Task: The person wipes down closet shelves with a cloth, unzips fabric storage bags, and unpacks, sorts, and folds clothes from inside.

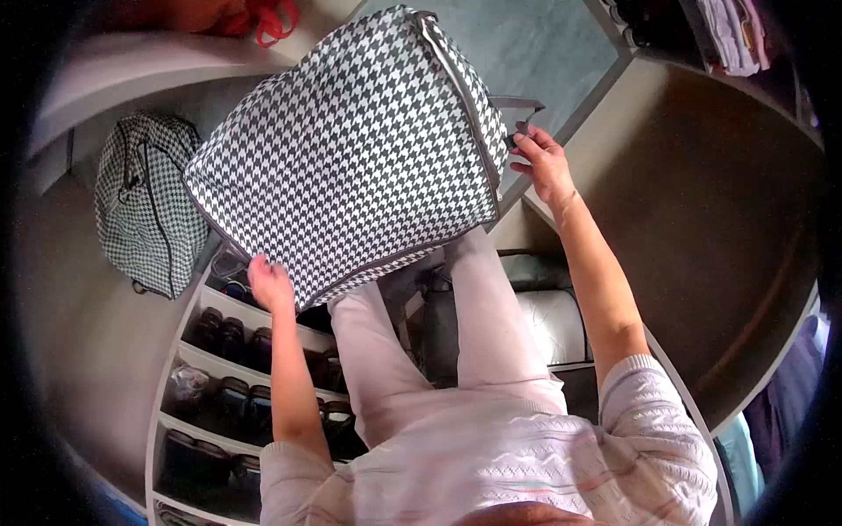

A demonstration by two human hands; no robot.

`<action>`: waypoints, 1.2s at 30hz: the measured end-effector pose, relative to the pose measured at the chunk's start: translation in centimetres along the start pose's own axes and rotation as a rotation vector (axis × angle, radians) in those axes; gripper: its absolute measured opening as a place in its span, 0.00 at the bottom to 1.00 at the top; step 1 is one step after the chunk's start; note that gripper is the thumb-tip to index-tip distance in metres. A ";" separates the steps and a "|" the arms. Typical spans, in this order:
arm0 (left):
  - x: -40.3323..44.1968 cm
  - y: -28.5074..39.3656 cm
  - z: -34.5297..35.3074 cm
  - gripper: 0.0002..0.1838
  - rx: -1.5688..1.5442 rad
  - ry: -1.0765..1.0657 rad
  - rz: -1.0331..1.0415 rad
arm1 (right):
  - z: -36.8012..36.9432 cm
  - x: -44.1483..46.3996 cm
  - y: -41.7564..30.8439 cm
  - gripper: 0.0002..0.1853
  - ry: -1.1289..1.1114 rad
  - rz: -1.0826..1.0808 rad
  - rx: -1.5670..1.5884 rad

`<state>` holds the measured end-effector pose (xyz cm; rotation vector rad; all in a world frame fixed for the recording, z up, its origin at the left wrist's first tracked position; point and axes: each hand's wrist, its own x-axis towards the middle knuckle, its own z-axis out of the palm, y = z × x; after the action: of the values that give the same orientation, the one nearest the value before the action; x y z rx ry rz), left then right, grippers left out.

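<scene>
A large storage bag (351,158) in black-and-white houndstooth cloth, with dark piping and a zip along its right side, is tilted in front of my legs. At its lower left corner, my left hand (270,282) is closed at the bag's edge, next to a greyish strap loop; the fingers are slightly blurred. On the opposite side, my right hand (545,165) pinches the dark strap (524,107) that stands out from the bag's zipped side.
A second houndstooth bag (151,206) stands on the shelf to the left. Below are shelves (250,368) with several pairs of shoes. A silvery-grey bag (551,324) lies behind my legs. A brown surface (702,210) and folded clothes (732,35) are at the right.
</scene>
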<state>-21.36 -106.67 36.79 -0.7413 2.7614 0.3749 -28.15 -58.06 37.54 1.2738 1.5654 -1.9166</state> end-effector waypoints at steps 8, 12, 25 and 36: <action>-4.4 19.4 5.7 0.08 -0.610 -0.659 0.219 | -3.8 -3.2 6.8 0.22 -0.153 0.229 -0.166; -9.1 19.7 8.9 0.06 -0.508 -0.845 0.259 | -4.5 -4.2 11.1 0.23 -0.219 0.369 -0.121; -12.7 29.2 7.7 0.12 -0.356 -0.570 0.850 | -2.9 -5.7 9.3 0.09 -0.129 0.160 -0.086; -11.2 32.2 7.2 0.06 0.027 -0.860 1.099 | -3.6 -5.7 9.1 0.07 -0.265 0.148 -0.058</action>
<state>-27.42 -72.44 39.31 0.8492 2.0309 0.6368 -16.91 -59.21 36.90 1.0323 1.3453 -1.8465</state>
